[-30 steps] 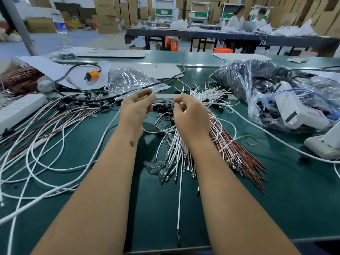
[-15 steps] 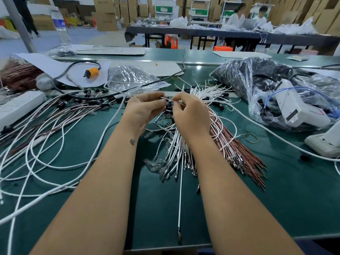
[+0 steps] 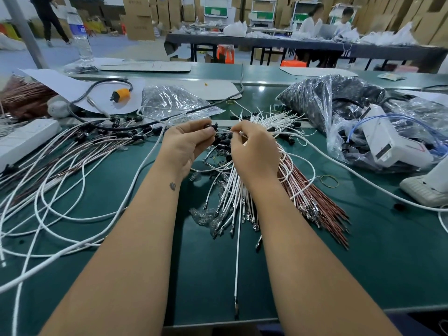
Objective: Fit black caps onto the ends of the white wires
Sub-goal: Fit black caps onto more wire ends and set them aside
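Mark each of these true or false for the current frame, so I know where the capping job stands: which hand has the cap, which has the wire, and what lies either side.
1. The left hand pinches a black cap. True.
2. The right hand lies flat and empty on the table. False: it is raised and pinches a white wire near its end.
3. The brown wires lie under the left forearm. False: they fan out to the right of the right forearm.
4. Wires already fitted with black caps lie to the left of the left hand. True.
5. An orange plug lies on the white sheet at the far left. True.
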